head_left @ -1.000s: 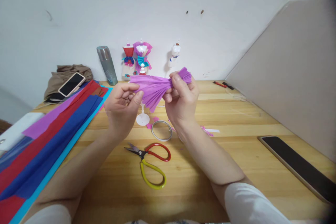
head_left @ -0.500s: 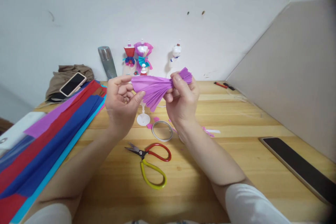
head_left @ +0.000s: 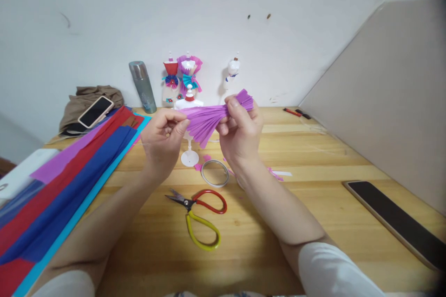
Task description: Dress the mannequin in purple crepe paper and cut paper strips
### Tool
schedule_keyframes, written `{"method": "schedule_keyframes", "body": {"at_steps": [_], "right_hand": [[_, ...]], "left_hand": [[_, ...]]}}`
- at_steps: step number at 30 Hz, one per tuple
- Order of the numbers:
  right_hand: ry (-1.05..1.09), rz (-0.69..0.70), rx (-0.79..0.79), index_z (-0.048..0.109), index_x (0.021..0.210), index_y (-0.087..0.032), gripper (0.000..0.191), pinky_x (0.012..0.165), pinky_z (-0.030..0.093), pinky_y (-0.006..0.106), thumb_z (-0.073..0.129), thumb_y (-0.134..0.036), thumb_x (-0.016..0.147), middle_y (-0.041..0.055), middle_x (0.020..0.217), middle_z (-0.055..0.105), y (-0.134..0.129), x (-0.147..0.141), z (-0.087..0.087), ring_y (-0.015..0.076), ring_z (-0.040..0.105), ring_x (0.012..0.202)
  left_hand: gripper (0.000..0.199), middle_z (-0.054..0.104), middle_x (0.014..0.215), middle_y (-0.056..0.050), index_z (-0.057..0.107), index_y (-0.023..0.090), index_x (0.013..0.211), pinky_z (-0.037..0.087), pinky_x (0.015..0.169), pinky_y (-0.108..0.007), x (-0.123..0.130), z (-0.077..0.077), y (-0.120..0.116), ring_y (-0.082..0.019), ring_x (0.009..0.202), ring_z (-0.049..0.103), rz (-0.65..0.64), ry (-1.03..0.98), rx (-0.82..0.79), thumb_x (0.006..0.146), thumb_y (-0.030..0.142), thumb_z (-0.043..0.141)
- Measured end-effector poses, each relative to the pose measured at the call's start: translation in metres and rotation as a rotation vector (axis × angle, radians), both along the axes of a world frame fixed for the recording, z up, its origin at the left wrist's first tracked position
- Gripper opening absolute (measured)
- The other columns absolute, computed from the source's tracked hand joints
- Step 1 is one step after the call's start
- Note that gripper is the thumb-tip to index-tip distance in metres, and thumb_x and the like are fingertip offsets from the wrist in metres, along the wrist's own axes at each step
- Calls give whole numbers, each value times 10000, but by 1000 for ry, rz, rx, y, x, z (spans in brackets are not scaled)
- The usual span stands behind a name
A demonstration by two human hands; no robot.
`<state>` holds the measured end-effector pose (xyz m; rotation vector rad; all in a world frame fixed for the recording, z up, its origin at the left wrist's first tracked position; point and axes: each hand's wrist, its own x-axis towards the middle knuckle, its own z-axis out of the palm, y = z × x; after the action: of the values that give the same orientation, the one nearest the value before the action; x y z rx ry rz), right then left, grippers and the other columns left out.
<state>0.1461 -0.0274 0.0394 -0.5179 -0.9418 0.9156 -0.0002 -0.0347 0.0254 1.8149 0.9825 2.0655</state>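
Both hands hold up a purple pleated piece of crepe paper [head_left: 205, 123] above the table. My right hand [head_left: 242, 127] pinches it at its gathered neck, with a short pleated end sticking out past the thumb. At the left, my left hand [head_left: 163, 137] pinches the edge of the fanned-out side between thumb and forefinger. Behind the paper stands a small white mannequin stand [head_left: 190, 158], its body partly hidden. A roll of tape [head_left: 215, 173] lies below the hands, and scissors [head_left: 190, 206] with one red and one yellow handle lie nearer me, blades parted.
Long crepe paper sheets [head_left: 69, 181] cover the left side, with a phone [head_left: 95, 112] and brown cloth [head_left: 87, 90] behind. A flask [head_left: 142, 87] and decorated mannequins [head_left: 188, 67] stand by the wall. A dark flat device [head_left: 393, 222] lies right; purple scraps [head_left: 275, 174] lie mid-table.
My left fingers have closed into a pinch on the paper's left edge and drawn it down a little; the fan looks narrower. My right hand keeps its hold.
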Motion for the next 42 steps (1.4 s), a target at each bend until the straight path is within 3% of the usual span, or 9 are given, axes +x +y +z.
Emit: {"method": "schedule_keyframes", "body": {"at_steps": [4,9,12,19,27,32,36,40,42], "right_hand": [[-1,-14,-25,621,797,-251,290,426,320,260,821,-458,839,-95,531,513,1,0,0,88,453,413],[21,-8,1,606,772,-241,316,404,298,249,847,-444,799,-97,518,521,-1,-1,4,80,435,398],[18,-10,-6,597,766,-243,355,388,283,247,867,-473,771,-103,509,511,-3,-1,7,75,411,388],[-61,37,-28,615,775,-247,333,387,299,241,864,-468,756,-108,503,482,-3,6,11,73,392,395],[-81,49,-59,602,761,-243,351,377,313,224,873,-465,747,-98,511,518,-3,4,10,72,403,394],[-79,89,-61,577,729,-235,336,357,279,214,852,-429,745,-103,495,514,-3,2,8,60,370,369],[-108,132,-49,575,726,-231,346,363,274,217,866,-418,752,-100,501,514,-3,2,8,58,376,366],[-132,145,-39,557,718,-232,366,364,269,224,869,-419,755,-98,494,499,-5,2,8,61,370,368],[-156,143,-55,555,728,-233,374,374,283,226,872,-429,752,-97,500,495,-6,2,9,61,373,379]], "left_hand": [[105,735,921,-39,692,237,743,523,672,-299,-1,1,0,-192,873,671,65,86,70,830,200,736],[160,789,1003,-49,679,248,726,592,823,-370,-5,2,0,-217,922,726,143,294,253,804,115,721],[140,819,1008,-50,690,268,717,607,861,-411,-9,0,5,-240,914,744,143,424,298,785,152,729],[128,849,983,-41,706,293,719,642,873,-433,-20,-3,16,-252,896,766,15,646,254,833,235,701],[191,848,1030,-31,760,289,892,639,858,-347,-28,-11,24,-213,950,797,-111,829,521,955,162,632],[228,831,973,-31,707,267,868,598,684,-306,-24,-2,19,-196,828,775,-101,870,710,986,115,584],[251,796,905,-15,661,262,832,574,630,-310,-22,11,14,-182,717,723,-173,942,722,976,73,581],[317,785,907,-80,669,215,837,601,661,-332,-21,17,5,-225,844,753,-23,1181,885,1009,33,474],[322,773,898,-67,656,212,818,604,712,-322,-21,17,1,-211,894,748,7,1246,764,1037,66,470]]}}
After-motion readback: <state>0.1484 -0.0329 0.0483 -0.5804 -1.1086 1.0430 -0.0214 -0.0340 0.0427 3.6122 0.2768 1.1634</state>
